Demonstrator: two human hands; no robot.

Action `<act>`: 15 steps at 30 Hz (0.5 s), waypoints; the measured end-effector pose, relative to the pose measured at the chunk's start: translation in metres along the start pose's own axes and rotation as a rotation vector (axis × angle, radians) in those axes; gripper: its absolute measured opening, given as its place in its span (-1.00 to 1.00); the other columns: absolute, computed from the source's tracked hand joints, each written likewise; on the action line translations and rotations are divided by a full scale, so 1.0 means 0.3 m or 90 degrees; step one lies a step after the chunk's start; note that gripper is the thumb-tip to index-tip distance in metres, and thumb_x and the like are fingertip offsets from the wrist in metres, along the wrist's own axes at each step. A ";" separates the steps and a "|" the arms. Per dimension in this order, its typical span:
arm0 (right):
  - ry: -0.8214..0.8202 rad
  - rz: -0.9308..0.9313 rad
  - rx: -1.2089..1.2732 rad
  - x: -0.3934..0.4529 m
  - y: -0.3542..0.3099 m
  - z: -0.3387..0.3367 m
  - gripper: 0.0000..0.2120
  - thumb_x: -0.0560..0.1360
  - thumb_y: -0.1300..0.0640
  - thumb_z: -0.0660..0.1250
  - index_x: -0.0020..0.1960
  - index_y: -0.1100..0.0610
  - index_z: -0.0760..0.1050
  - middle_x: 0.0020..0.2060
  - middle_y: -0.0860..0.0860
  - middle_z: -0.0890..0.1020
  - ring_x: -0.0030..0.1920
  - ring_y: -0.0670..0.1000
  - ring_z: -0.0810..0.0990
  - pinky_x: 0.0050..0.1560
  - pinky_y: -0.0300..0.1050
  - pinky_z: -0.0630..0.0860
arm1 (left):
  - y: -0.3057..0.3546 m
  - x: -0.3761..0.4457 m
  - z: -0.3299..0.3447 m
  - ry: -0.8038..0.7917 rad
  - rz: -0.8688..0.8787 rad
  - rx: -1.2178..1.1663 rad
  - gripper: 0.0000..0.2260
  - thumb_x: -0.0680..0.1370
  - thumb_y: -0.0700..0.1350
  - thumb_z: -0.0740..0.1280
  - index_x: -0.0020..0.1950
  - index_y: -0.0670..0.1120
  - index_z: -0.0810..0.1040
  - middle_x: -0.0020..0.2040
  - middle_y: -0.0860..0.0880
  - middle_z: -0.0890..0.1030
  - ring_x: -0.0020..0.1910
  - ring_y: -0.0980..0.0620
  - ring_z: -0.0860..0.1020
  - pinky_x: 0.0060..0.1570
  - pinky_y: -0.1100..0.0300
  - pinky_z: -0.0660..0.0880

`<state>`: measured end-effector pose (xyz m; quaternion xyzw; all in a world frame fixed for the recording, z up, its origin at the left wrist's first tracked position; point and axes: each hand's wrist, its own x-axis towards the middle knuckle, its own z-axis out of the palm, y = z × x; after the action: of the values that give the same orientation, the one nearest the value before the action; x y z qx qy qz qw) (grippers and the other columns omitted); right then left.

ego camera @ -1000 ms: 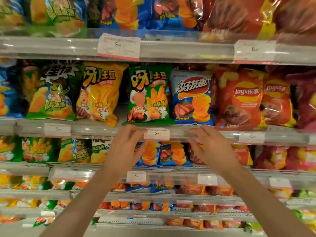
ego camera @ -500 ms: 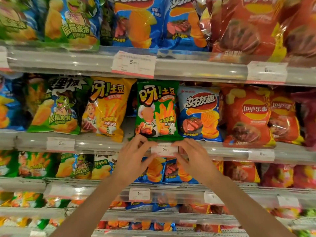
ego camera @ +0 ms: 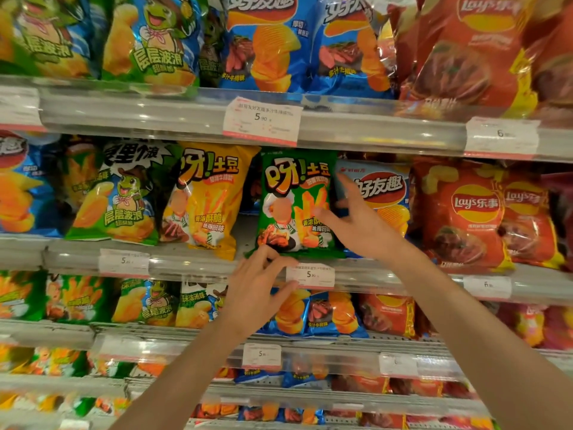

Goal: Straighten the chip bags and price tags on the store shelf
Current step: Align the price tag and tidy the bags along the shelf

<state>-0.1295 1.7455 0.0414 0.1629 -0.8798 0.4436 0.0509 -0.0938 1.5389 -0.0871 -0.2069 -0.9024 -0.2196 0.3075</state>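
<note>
A green chip bag (ego camera: 296,200) stands on the middle shelf, between a tilted yellow bag (ego camera: 207,197) and a blue bag (ego camera: 381,193). Below it a white price tag (ego camera: 310,275) sits in the shelf's clear rail (ego camera: 192,268). My left hand (ego camera: 257,290) pinches the tag's left edge with thumb and fingers. My right hand (ego camera: 356,221) is raised with fingers spread, its thumb on the green bag's right edge and its fingers over the blue bag, holding nothing.
A larger price tag (ego camera: 262,121) hangs slightly askew on the rail above. Red Lay's bags (ego camera: 465,212) fill the right side and green frog bags (ego camera: 121,197) the left. More tags (ego camera: 124,262) and chip bags line the lower shelves.
My right hand has let go of the tag's right edge and risen to the green bag. My left hand stays at the tag. The view has moved closer and tilted up.
</note>
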 end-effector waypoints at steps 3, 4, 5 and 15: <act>0.006 0.014 0.101 0.091 0.009 0.024 -0.20 0.54 -0.14 0.34 0.59 -0.15 -0.10 0.43 -0.10 0.41 0.38 -0.04 0.45 0.42 0.07 0.40 | 0.002 0.001 -0.001 -0.006 -0.006 -0.002 -0.66 0.53 0.19 0.27 0.22 0.08 0.54 0.03 0.06 0.45 -0.07 0.08 0.50 -0.14 0.08 0.52; 0.012 0.019 0.131 0.115 0.018 0.030 -0.20 0.52 -0.16 0.33 0.59 -0.19 -0.07 0.46 -0.09 0.39 0.41 -0.02 0.43 0.44 0.11 0.37 | 0.002 0.001 -0.001 -0.007 -0.007 -0.003 -0.66 0.52 0.18 0.29 0.22 0.07 0.54 0.03 0.06 0.45 -0.07 0.08 0.50 -0.14 0.08 0.52; 0.014 0.034 0.159 0.131 0.024 0.037 -0.22 0.51 -0.17 0.32 0.58 -0.22 -0.05 0.47 -0.08 0.39 0.42 0.00 0.42 0.44 0.14 0.36 | 0.004 0.000 -0.001 -0.009 -0.007 -0.005 -0.66 0.52 0.18 0.30 0.22 0.07 0.54 0.03 0.05 0.45 -0.07 0.07 0.50 -0.14 0.08 0.52; 0.088 0.057 0.283 0.186 0.036 0.059 -0.43 0.55 0.11 0.35 0.49 -0.13 0.25 0.29 -0.07 0.57 0.25 0.03 0.59 0.28 0.21 0.51 | 0.003 0.003 0.002 -0.002 -0.016 -0.007 -0.67 0.48 0.09 0.44 0.22 0.07 0.55 0.03 0.05 0.46 -0.08 0.06 0.50 -0.14 0.10 0.52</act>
<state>-0.1847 1.7238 0.0355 0.1002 -0.7613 0.6383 0.0542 -0.0942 1.5403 -0.0868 -0.1977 -0.9044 -0.2277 0.3020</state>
